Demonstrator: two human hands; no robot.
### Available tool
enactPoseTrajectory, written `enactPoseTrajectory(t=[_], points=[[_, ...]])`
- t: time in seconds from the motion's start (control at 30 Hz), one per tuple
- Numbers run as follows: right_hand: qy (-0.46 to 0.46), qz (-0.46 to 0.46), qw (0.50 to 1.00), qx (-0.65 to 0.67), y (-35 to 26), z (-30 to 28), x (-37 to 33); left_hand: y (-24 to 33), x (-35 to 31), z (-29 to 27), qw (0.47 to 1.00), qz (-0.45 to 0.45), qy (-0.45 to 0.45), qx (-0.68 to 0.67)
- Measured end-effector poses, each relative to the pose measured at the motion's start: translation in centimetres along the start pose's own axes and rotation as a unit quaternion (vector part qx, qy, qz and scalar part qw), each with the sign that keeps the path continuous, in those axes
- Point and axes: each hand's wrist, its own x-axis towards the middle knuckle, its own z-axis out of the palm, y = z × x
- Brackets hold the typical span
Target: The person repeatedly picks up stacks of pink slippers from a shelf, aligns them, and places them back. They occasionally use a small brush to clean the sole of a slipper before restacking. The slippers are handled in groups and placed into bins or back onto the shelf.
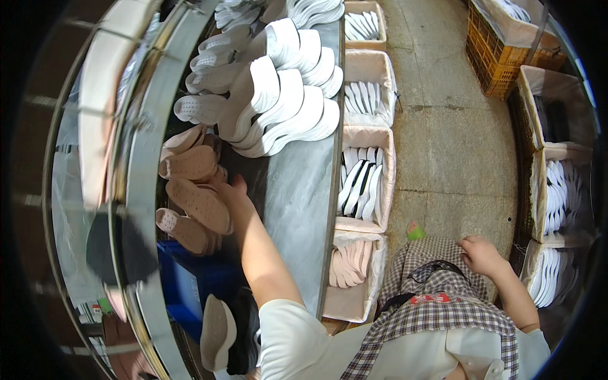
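At the left, my left hand (230,192) reaches across the metal bench to a group of pinkish-beige shoe soles (199,204). Its fingers close on the near end of these soles and are partly hidden by them; the thumb sticks up. More beige soles (190,163) lie just beyond, overlapping each other. Stacks of white shoe soles (278,104) stand farther along the bench. My right hand (480,255) hangs beside the checkered apron (462,310), fingers loosely apart, with nothing visible in it.
Lined crates with white soles (361,183) and beige soles (349,263) stand along the bench's right edge. More lined crates (560,196) line the aisle's right side. A blue bin (190,278) and a grey-beige sole (216,329) sit near me. A metal rack (149,190) borders the left.
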Motion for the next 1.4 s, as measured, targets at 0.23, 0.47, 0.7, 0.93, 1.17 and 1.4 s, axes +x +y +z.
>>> enactPoseTrajectory(t=[0.23, 0.47, 0.7, 0.93, 1.17, 1.4], points=[[-0.111, 0.061, 0.991, -0.035, -0.3, -0.8, 3.9, -1.0, 9.5, 1.7, 0.892, 0.173, 0.011, 0.418], [-0.088, 0.013, 0.996, -0.013, 2.5, 0.1, 4.7, -1.5, 18.1, 0.4, 0.907, -0.139, 0.043, -0.396], [-0.125, -0.028, 0.991, -0.040, 6.2, -1.3, 5.1, -0.6, 9.6, -2.0, 0.932, -0.112, 0.028, -0.345], [-0.117, -0.054, 0.990, -0.059, 9.4, -4.1, 5.1, -1.5, -4.1, -5.4, 0.905, -0.137, 0.059, -0.398], [-0.117, -0.166, 0.974, 0.104, 6.9, -4.1, 10.5, -2.7, -24.8, -11.3, 0.882, -0.244, -0.061, -0.399], [-0.353, -0.008, 0.666, 0.657, -9.4, 0.0, 18.5, -3.9, -43.5, -15.4, 0.876, -0.339, -0.032, -0.341]])
